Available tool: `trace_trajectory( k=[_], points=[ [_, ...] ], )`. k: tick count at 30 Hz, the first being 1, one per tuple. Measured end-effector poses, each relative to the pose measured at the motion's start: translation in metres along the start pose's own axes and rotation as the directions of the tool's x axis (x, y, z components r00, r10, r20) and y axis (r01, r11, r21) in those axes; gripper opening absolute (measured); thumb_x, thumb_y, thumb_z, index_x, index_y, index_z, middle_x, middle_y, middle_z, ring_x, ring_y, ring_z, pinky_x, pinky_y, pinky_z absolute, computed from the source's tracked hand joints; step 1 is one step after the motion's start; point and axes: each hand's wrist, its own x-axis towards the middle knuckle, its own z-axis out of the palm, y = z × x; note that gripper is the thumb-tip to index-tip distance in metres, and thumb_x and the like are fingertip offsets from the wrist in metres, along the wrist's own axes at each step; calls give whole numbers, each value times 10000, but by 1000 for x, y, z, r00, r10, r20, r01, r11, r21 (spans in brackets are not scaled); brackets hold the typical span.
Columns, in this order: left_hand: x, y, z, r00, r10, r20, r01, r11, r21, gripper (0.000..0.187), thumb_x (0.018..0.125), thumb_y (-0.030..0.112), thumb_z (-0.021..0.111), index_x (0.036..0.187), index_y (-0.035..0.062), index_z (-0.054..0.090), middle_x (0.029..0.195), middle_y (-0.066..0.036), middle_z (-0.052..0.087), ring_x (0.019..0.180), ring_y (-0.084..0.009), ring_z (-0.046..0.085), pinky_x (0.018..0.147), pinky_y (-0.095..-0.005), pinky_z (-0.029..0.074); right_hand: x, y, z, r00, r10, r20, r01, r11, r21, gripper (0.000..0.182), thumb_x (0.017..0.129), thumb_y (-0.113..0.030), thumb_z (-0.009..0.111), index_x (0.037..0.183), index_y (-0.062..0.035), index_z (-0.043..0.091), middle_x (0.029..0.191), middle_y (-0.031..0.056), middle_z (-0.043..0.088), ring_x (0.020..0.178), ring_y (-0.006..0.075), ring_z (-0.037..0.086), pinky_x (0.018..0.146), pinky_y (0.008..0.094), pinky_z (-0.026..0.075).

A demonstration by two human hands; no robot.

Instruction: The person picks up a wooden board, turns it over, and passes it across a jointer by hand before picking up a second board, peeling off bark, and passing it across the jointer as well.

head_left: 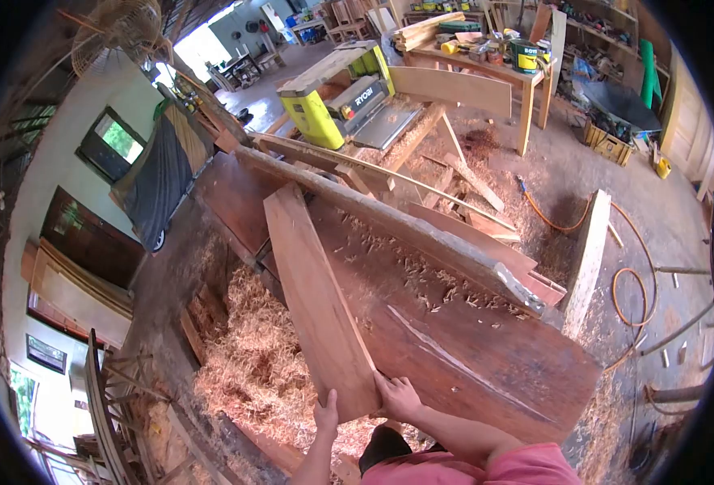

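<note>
A long, wide wooden board (pixel 316 299) slants away from me across the left part of a dark wooden worktable (pixel 486 364). My left hand (pixel 326 414) grips the near end of the board at its left edge, thumb on the upper face. At the right edge near that same end, my right hand (pixel 399 398) is closed on the board, its thumb and fingers against the corner. The board's far end reaches a long raised wooden rail (pixel 405 222) on the table. Whatever lies beneath the board is hidden.
Wood shavings (pixel 260 372) pile up left of the table. Beyond the rail stands a yellow-green Ryobi planer (pixel 345 101). An orange hose (pixel 627 279) curls on the floor at right, near an upright plank (pixel 589 263). A workbench (pixel 490 71) with paint cans is behind.
</note>
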Motion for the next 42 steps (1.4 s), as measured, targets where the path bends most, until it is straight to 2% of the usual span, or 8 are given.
trace_trajectory(
  k=[19,24,31,37,38,40,41,42],
  points=[
    [120,79,-10,999,19,-29,-18,999,33,732,953,473,707,1402,-82,547,1379,-218,629,1283,-309,598,1073,-383,462,155,-6,9,996,76,54,-77,997,15,1309,607,-586,893,1588,-12,244,1252,273,641,1202,404,608,1085,488,398],
    [152,99,19,996,58,-70,-51,995,91,820,912,552,715,1375,-104,551,1333,-262,644,1266,-361,609,1051,-413,473,189,-4,-56,980,164,113,-167,986,11,1240,622,-500,916,1559,-2,273,1271,287,638,1214,455,592,1046,487,458],
    [-18,55,22,992,92,-92,-85,993,78,752,902,529,725,1343,-65,592,1262,-251,689,1198,-371,661,1011,-435,505,47,14,-18,982,112,155,-129,987,98,1079,627,-424,909,1477,-3,395,1130,254,675,1098,434,629,975,541,458],
    [-170,-59,14,998,12,-61,-5,992,123,751,898,491,748,1368,-64,560,1272,-238,685,1207,-360,652,1014,-434,510,-140,-5,-16,995,-6,95,10,999,-35,1044,659,-557,867,1417,19,438,1094,227,679,1067,393,639,967,500,458],
    [-190,-45,16,998,-47,-48,53,989,135,754,886,446,757,1416,-36,524,1353,-236,617,1295,-380,552,1080,-465,435,-164,-6,-19,965,115,235,-119,993,4,1111,665,-597,855,1464,29,402,1150,240,669,1100,388,632,997,493,453],
    [-229,-7,15,984,-176,-30,179,970,163,803,862,357,776,1514,20,451,1516,-232,482,1472,-421,351,1211,-527,283,-162,-45,-75,894,243,376,-279,959,45,799,768,-453,805,1415,-70,535,1251,241,639,1150,434,594,1008,536,464],
    [-231,-17,16,991,-127,-43,132,981,145,736,887,359,763,1467,-3,491,1438,-219,552,1382,-380,452,1154,-481,354,-159,-57,-90,845,302,441,-362,931,56,653,819,-381,780,1390,-119,602,1302,241,623,1174,456,574,1013,557,469],
    [-229,-34,17,996,-78,-52,84,988,132,675,912,362,750,1421,-25,531,1361,-206,622,1293,-339,554,1096,-434,425,-177,-14,-38,912,179,368,-188,982,-12,1129,666,-541,861,1505,22,357,1128,266,691,1075,425,664,994,527,456]
  ],
)
